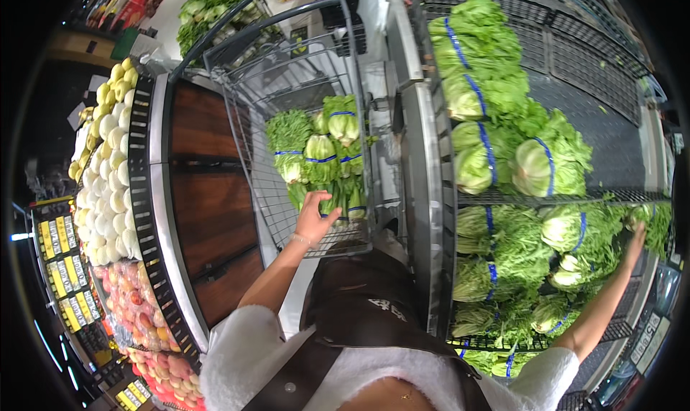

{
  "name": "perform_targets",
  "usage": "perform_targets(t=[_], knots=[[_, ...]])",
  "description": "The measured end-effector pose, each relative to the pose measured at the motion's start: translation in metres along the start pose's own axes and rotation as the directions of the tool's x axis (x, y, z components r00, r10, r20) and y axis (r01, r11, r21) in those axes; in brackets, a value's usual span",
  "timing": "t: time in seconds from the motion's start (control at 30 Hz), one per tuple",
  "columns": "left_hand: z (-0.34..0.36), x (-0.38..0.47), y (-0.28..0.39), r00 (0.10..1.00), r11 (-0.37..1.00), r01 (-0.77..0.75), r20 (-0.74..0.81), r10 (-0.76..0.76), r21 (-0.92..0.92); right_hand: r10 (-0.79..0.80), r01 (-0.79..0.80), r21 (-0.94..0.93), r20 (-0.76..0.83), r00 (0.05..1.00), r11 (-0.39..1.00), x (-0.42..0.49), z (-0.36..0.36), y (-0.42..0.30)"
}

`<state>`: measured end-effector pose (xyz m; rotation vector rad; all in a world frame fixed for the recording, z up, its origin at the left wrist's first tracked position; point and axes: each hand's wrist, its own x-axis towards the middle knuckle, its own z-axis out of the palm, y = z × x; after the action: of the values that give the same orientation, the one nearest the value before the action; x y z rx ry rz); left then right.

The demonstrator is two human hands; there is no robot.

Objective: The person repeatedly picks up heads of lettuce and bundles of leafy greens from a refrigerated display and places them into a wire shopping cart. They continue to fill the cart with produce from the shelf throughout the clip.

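My left hand [318, 219] hovers over the near end of a wire shopping cart [243, 165], thumb and fingers curled apart with nothing between them. Below it in the cart lie dark green leafy vegetables [356, 201]. Beyond those are a frilly leafy bunch [290, 133] and lettuce heads [321, 151], bound with blue bands. At far right, my right hand [637, 238] reaches to a banded green bunch [641, 217] at the back of the shelf. The fingers are partly hidden there, so their grip is unclear.
Banded romaine-like lettuce [482, 93] and frilly greens [517, 249] fill the display on the right, split by a black divider [560, 197]. A sloped fruit display [110, 168] with a metal edge [168, 211] stands left. More greens [207, 17] lie beyond the cart.
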<state>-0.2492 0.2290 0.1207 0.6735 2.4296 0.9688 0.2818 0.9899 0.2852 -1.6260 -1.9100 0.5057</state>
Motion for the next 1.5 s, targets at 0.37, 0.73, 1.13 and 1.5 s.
perform_targets(t=[0.37,0.73,1.13,1.5], knots=[[0.025,0.175,-0.221,0.682,0.635,0.723,-0.431,-0.591,0.274,-0.120,0.104,-0.261,-0.045,0.992,0.960,-0.319,0.026,-0.227],[0.040,0.198,-0.247,0.546,0.387,0.837,-0.629,-0.554,0.386,-0.166,0.185,-0.200,0.107,0.980,0.962,-0.412,0.087,-0.290],[-0.031,0.101,-0.075,0.658,0.412,0.388,-0.065,-0.750,-0.824,-0.503,0.446,0.236,0.466,0.728,0.864,-0.501,0.196,-0.382],[-0.036,0.050,0.147,0.694,0.378,-0.417,-0.021,0.720,-0.826,-0.033,-0.153,0.778,0.218,0.976,0.609,-0.451,0.083,-0.289]])
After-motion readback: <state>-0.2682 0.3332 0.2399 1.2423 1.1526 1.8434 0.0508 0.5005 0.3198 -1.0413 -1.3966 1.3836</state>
